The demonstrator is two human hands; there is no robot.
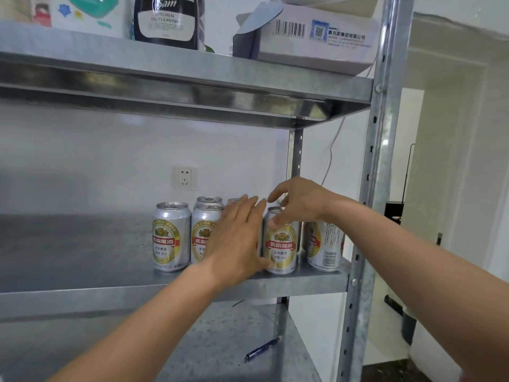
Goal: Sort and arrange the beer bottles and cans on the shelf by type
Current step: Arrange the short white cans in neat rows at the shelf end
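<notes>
On the middle shelf [82,271] of a bare metal rack, a cluster of silver-and-gold beer cans stands at the 3 o'clock end, close to the front edge. A leftmost can [171,235] and a second can [202,235] stand side by side and almost touching, with a rear can [209,200] peeking up behind them. The left hand [237,238] reaches in from 7 o'clock, flat and open with its fingers straight and together. Its palm covers at least one can, probably to steady the row or nudge it sideways. Just toward 3 o'clock from it stands the front can [281,249], label facing out. The right hand [300,201] comes in from 4 o'clock and clasps this can's top: the thumb presses on the front shoulder and the fingers arch over the lid, their tips hidden behind it. That looks like a grip for lifting or sliding the can into line. A rightmost can [323,246] is turned so that its barcode shows, and stands beside the rack's upright post [371,188]. No beer bottles are in view, so the sorting here seems to concern cans only. At 12 o'clock, the shelf above carries a cleaning bottle [168,20] and a carton [316,37]. A wall socket [184,177] shows behind the cans, and a pen [263,348] lies on the shelf below at 6 o'clock.
</notes>
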